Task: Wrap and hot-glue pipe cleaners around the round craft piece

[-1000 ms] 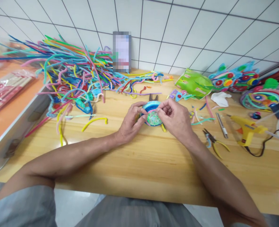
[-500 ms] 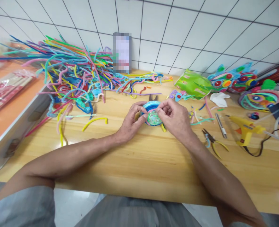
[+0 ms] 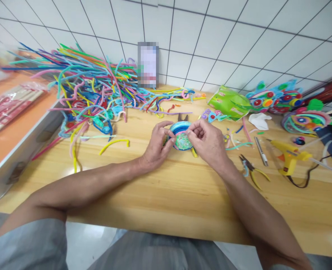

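Between my hands, over the middle of the table, is a round craft piece (image 3: 183,141) with blue and white pipe-cleaner bands on its upper part and a speckled green lower part. My left hand (image 3: 160,144) is closed on its left edge, thumb and fingers pinching there. On the opposite side, my right hand (image 3: 208,140) pinches at the right edge, its fingertips partly hiding the rim. A pink strip crosses the piece between both hands. Dark plier jaws (image 3: 183,117) poke out just behind it, and a yellow pipe-cleaner bit (image 3: 194,152) shows below.
A large heap of pipe cleaners (image 3: 98,86) spreads at the back left near a phone (image 3: 148,64). To the right lie pliers (image 3: 254,170), a craft knife (image 3: 260,151) and a yellow glue gun (image 3: 289,155). Behind them are a green packet (image 3: 229,103) and decorated masks (image 3: 303,120).
The view has shifted slightly. Both hands keep nearly the same hold on the round craft piece, with only a small shift of the left fingers.
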{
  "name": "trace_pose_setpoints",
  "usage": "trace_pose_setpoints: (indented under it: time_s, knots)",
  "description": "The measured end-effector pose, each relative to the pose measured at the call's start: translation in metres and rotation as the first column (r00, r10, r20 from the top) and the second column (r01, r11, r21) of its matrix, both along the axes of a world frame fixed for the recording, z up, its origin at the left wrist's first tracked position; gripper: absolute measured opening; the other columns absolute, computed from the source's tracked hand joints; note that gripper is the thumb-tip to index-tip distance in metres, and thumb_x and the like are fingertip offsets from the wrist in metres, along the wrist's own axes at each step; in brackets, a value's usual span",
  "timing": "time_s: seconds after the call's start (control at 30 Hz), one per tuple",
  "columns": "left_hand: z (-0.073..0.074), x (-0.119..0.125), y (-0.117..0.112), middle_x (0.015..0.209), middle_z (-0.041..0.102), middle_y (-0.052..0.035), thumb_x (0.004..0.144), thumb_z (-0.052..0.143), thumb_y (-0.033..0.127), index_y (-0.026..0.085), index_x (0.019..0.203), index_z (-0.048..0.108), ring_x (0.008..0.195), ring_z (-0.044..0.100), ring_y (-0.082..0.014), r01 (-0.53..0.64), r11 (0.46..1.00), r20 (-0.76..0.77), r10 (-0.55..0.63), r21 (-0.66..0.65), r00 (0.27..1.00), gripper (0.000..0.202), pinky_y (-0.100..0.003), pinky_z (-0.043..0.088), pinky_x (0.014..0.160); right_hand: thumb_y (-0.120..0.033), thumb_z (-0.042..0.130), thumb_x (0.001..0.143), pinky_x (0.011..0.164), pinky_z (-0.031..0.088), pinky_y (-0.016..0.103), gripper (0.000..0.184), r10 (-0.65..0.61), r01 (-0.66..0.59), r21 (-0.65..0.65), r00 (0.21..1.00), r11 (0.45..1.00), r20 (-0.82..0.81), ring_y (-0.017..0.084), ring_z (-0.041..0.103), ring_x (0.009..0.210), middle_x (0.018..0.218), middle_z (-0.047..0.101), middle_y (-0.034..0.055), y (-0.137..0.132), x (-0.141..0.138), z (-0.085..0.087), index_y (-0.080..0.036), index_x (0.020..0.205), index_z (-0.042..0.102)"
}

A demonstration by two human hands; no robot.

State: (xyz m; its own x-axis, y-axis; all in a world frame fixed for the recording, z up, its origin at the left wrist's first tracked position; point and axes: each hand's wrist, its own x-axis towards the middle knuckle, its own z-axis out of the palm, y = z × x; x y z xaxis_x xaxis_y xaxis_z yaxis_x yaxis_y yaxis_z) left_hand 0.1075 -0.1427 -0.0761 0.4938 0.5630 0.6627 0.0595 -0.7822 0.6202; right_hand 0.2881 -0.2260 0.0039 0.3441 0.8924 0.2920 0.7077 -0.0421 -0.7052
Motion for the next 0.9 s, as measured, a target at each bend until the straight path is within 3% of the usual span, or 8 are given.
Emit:
trace_pose_setpoints:
  time_s: [0.27, 0.57, 0.9]
  knots:
    - [0.002, -0.003, -0.001, 0.144, 0.062, -0.0097, 0.114, 0.055, 0.045, 0.026, 0.111, 0.059, 0.137, 0.057, -0.0262, -0.038, 0.998, 0.005, 0.037, 0.052, 0.999, 0.02, -0.05, 0.048, 0.116, -0.024, 0.066, 0.084, 0.064, 0.041, 0.031, 0.002, 0.001, -0.001, 0.012, 1.0, 1.0, -0.012, 0.014, 0.055, 0.06, 0.064, 0.059, -0.0055, 0.0, 0.0, 0.001, -0.024, 0.082, 0.064]
    - [0.006, -0.006, 0.003, 0.097, 0.067, -0.0034, 0.116, 0.054, 0.041, 0.025, 0.105, 0.065, 0.096, 0.059, -0.0221, -0.021, 0.999, -0.017, 0.021, 0.031, 1.0, 0.022, -0.042, 0.046, 0.09, -0.019, 0.065, 0.083, 0.063, 0.041, 0.03, 0.005, 0.005, -0.005, 0.016, 1.0, 1.0, 0.019, 0.015, 0.055, 0.064, 0.067, 0.06, -0.0042, 0.0, 0.002, 0.0, -0.025, 0.083, 0.065]
    - [0.012, -0.005, 0.003, 0.094, 0.071, -0.0012, 0.117, 0.054, 0.033, 0.024, 0.108, 0.064, 0.092, 0.064, -0.0178, 0.063, 0.996, 0.036, -0.066, 0.067, 0.997, 0.016, -0.035, 0.049, 0.084, -0.022, 0.066, 0.085, 0.065, 0.04, 0.031, 0.003, 0.017, -0.017, 0.024, 1.0, 1.0, 0.017, 0.015, 0.057, 0.065, 0.069, 0.06, -0.0041, 0.0, 0.003, -0.003, -0.024, 0.086, 0.065]
